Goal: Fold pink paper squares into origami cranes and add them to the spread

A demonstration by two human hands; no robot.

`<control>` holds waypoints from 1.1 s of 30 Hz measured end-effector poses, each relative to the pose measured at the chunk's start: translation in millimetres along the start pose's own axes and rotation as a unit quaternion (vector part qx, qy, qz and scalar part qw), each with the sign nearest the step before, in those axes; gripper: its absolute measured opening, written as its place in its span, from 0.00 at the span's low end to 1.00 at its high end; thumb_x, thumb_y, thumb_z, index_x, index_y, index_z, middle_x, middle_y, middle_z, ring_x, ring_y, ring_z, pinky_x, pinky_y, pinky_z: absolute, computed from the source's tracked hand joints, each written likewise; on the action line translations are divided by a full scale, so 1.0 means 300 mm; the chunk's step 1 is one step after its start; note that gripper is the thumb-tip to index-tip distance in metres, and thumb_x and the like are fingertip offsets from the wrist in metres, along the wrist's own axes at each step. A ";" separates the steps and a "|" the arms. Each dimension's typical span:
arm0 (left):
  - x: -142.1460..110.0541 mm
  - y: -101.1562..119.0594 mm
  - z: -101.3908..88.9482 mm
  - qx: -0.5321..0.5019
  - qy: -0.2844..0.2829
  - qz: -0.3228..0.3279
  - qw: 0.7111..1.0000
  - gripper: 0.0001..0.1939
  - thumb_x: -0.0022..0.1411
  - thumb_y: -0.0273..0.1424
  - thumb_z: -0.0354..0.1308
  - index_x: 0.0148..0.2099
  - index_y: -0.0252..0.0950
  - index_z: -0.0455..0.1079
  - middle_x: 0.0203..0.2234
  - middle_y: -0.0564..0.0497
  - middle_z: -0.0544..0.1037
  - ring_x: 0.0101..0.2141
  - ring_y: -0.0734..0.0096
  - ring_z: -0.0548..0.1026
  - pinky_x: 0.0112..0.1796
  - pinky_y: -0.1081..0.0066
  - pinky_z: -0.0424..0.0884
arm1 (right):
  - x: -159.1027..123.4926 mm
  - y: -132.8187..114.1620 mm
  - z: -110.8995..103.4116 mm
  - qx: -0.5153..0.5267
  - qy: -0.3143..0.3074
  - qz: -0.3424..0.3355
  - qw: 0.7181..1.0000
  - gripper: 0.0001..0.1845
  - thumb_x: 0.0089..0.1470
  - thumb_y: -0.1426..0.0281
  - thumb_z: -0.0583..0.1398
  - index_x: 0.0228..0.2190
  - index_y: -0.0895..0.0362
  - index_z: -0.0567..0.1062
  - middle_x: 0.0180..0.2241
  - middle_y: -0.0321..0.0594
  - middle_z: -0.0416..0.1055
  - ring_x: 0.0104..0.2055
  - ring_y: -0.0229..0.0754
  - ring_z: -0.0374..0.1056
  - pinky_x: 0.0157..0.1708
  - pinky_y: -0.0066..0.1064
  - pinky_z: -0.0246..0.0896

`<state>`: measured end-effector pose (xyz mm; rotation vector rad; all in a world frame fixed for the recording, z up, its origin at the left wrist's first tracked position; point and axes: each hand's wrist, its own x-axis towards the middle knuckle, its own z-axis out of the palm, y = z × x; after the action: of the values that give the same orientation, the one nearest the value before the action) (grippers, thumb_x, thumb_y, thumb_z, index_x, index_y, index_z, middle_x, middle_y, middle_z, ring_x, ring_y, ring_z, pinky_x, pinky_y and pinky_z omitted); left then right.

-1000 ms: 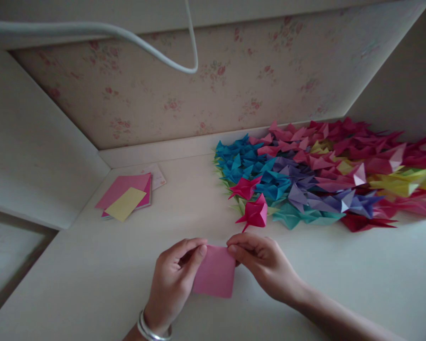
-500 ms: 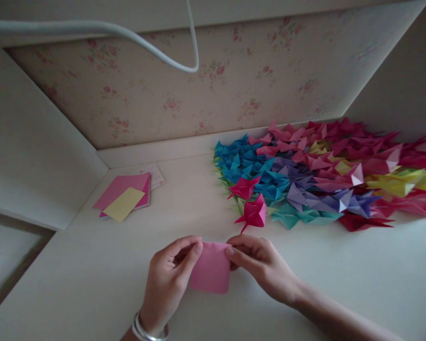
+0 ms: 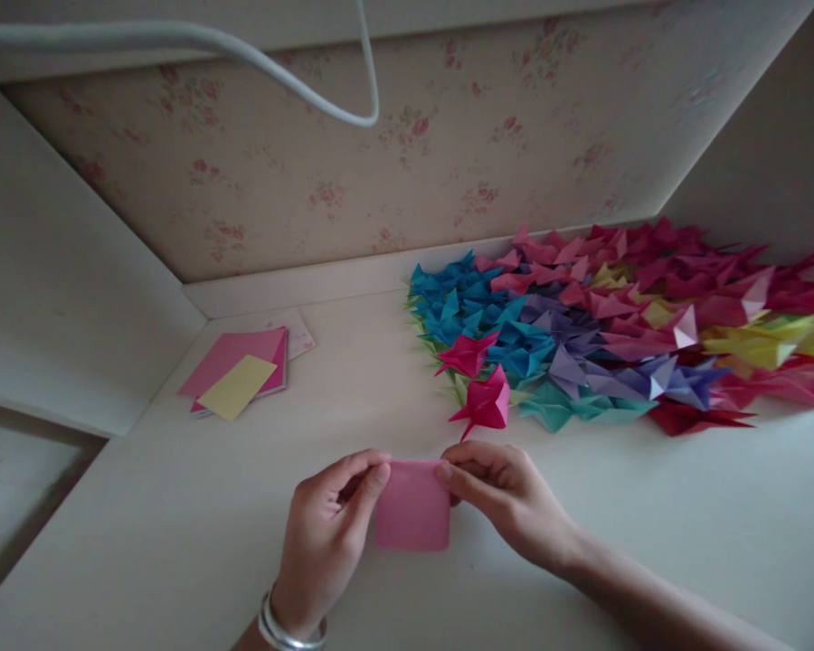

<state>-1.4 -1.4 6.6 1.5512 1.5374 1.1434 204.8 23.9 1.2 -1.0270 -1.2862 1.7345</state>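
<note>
A pink square of paper [image 3: 412, 506] lies between my two hands near the front of the white desk [image 3: 176, 533]. My left hand [image 3: 329, 533], with silver bangles on the wrist, pinches the paper's top left corner. My right hand [image 3: 508, 502] pinches its top right corner. A folded magenta paper flower [image 3: 485, 404] stands just beyond my right hand.
A large heap of folded paper flowers [image 3: 617, 334] in blue, purple, pink, yellow and red covers the back right. A small stack of pink and yellow paper sheets [image 3: 237, 375] lies at the back left. A white cable [image 3: 298, 86] hangs overhead before the floral wall.
The pink paper has shortened slightly and squared up between my fingers. Both hands stay pinched on its top corners, almost in place.
</note>
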 end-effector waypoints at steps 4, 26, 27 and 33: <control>0.001 -0.001 0.001 0.013 0.001 0.020 1.000 0.06 0.62 0.34 0.62 0.38 0.38 0.79 0.28 0.52 0.83 0.27 0.71 0.80 0.30 0.78 0.76 | -0.003 -0.003 0.002 0.002 0.002 0.001 1.000 0.20 0.55 0.55 0.63 0.28 0.61 0.75 0.23 0.35 0.66 0.27 0.36 0.61 0.29 0.27 0.60; -0.025 -0.018 0.001 0.090 0.017 0.269 0.959 0.16 0.60 0.15 0.59 0.44 0.39 0.76 0.35 0.51 0.84 0.35 0.68 0.82 0.39 0.73 0.78 | -0.019 0.000 -0.007 -0.181 -0.008 -0.072 0.981 0.09 0.60 0.65 0.60 0.30 0.56 0.70 0.35 0.42 0.78 0.30 0.38 0.69 0.28 0.27 0.64; -0.026 -0.020 0.003 0.087 0.019 0.271 0.959 0.16 0.60 0.15 0.59 0.45 0.39 0.76 0.36 0.51 0.84 0.35 0.68 0.82 0.39 0.73 0.78 | -0.018 -0.004 -0.008 -0.193 -0.009 -0.073 0.979 0.10 0.60 0.64 0.61 0.29 0.56 0.70 0.33 0.42 0.78 0.29 0.38 0.69 0.27 0.27 0.64; -0.034 -0.018 0.009 0.078 0.005 0.261 0.962 0.16 0.59 0.15 0.59 0.44 0.40 0.76 0.35 0.51 0.84 0.35 0.67 0.82 0.38 0.73 0.78 | -0.020 -0.019 -0.018 -0.240 -0.042 -0.095 0.965 0.12 0.59 0.64 0.61 0.28 0.57 0.74 0.26 0.38 0.75 0.26 0.37 0.68 0.26 0.26 0.62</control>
<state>-0.3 -10.6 -0.6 2.1442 1.2787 1.3305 212.6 21.9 6.8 -1.0566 -1.8529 1.3618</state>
